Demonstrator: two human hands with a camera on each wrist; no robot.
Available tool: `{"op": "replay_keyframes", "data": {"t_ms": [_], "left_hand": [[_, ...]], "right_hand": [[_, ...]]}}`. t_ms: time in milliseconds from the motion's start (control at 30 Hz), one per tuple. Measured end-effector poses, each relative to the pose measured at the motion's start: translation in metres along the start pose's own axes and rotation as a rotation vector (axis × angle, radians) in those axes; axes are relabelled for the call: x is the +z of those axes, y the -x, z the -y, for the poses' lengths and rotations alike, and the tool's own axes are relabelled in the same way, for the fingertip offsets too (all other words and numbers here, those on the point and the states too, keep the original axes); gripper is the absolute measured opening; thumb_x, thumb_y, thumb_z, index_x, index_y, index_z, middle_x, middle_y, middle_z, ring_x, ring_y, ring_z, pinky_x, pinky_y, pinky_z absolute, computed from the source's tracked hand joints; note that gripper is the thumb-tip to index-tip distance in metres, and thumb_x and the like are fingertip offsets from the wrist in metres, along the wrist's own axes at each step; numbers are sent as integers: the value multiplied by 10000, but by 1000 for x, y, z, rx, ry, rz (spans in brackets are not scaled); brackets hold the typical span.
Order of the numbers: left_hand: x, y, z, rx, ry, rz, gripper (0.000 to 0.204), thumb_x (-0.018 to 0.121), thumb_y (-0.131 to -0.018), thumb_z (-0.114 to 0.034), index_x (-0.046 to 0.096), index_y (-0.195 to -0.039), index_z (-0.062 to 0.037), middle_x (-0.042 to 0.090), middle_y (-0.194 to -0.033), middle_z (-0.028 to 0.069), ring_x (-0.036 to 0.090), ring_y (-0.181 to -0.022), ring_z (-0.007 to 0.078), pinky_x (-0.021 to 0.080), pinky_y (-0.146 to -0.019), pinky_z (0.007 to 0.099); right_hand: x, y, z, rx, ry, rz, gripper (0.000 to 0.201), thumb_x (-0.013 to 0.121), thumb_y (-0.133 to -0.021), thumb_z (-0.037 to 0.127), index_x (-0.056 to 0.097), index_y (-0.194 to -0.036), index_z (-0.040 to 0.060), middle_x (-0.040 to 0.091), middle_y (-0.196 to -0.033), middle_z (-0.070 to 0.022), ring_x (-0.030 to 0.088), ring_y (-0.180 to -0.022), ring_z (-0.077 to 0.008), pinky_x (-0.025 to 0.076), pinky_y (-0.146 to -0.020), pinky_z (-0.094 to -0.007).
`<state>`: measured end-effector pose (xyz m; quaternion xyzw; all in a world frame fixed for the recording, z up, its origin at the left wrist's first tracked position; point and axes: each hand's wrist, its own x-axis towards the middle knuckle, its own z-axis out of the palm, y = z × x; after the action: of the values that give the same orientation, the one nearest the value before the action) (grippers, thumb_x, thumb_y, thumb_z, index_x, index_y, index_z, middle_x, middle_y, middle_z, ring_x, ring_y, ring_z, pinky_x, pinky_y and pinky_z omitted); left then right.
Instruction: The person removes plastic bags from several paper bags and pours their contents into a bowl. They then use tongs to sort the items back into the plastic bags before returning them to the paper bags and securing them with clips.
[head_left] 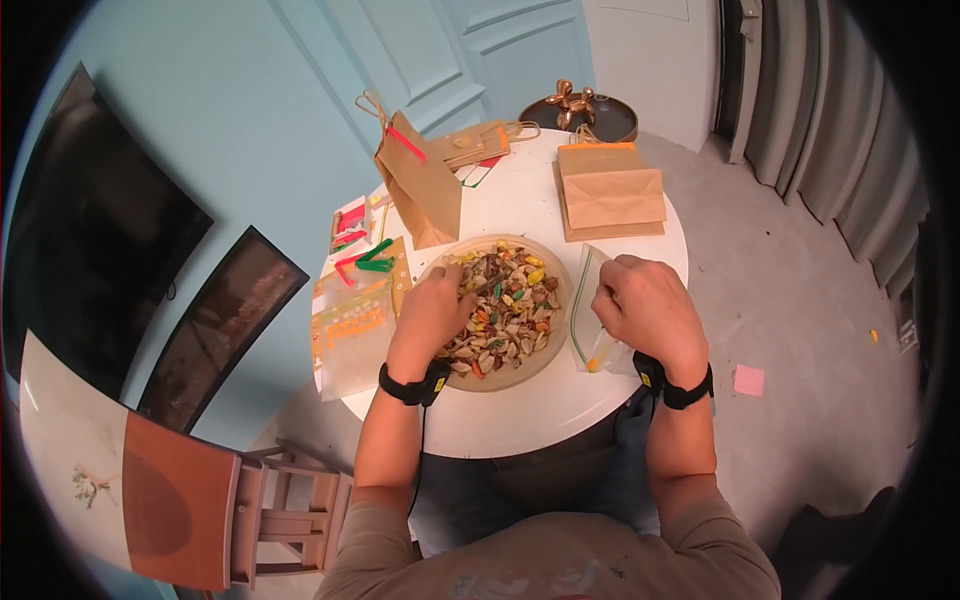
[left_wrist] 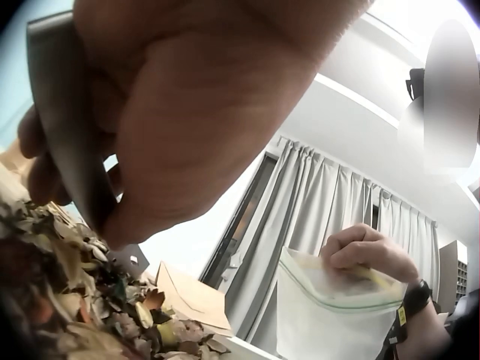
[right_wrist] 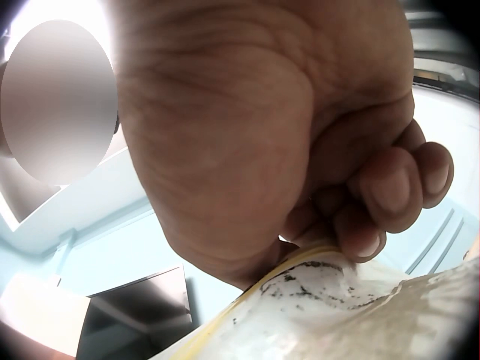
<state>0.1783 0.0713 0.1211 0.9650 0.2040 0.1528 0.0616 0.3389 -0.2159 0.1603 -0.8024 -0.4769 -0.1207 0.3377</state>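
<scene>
A round tray point(head_left: 562, 345) full of dried petals and leaves point(head_left: 505, 310) sits on the white table. My left hand point(head_left: 432, 312) is at its left side; in the left wrist view that hand point(left_wrist: 202, 112) grips a dark, flat, curved tool point(left_wrist: 66, 120) just over the petals point(left_wrist: 112, 300). My right hand point(head_left: 652, 308), right of the tray, pinches the rim of a clear zip bag point(head_left: 588, 340). In the right wrist view the fingers of that hand point(right_wrist: 247, 142) are curled at the edge of the bag point(right_wrist: 300, 307), which has dark specks on it.
Paper bags point(head_left: 425, 195) point(head_left: 612, 195) stand behind the tray. Another clear bag point(head_left: 355, 335), green and red clips point(head_left: 375, 262) and a small box point(head_left: 350, 225) lie at left. A dark round stand point(head_left: 620, 120) holds a shiny balloon-dog figure point(head_left: 570, 103).
</scene>
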Motion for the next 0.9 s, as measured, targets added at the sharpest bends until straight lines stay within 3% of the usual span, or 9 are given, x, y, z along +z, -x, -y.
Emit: {"op": "replay_keyframes", "data": {"t_ms": [300, 600, 900], "left_hand": [[5, 17, -8, -89, -162, 81, 325, 799, -974, -250, 742, -1188, -12, 785, -986, 282, 769, -960, 481, 619, -850, 562], [7, 22, -8, -35, -145, -28, 236, 789, -989, -229, 762, -1076, -11, 768, -874, 267, 761, -882, 477, 607, -785, 564], [-4, 37, -11, -15, -107, -80, 167, 759, -1003, -179, 774, -1068, -26, 759, -856, 259, 753, -837, 466, 593, -737, 561]], "right_hand": [[4, -3, -8, -18, -4, 14, 190, 656, -875, 110, 690, -776, -49, 706, -820, -256, 703, -798, -486, 573, -783, -558], [5, -4, -8, -29, -31, 56, 197, 663, -876, 116, 709, -781, -51, 711, -816, -256, 712, -791, -475, 581, -786, -548], [17, -8, -9, -55, -57, 75, 193, 666, -862, 118, 726, -779, -45, 712, -799, -260, 717, -792, -468, 580, -783, -548]]}}
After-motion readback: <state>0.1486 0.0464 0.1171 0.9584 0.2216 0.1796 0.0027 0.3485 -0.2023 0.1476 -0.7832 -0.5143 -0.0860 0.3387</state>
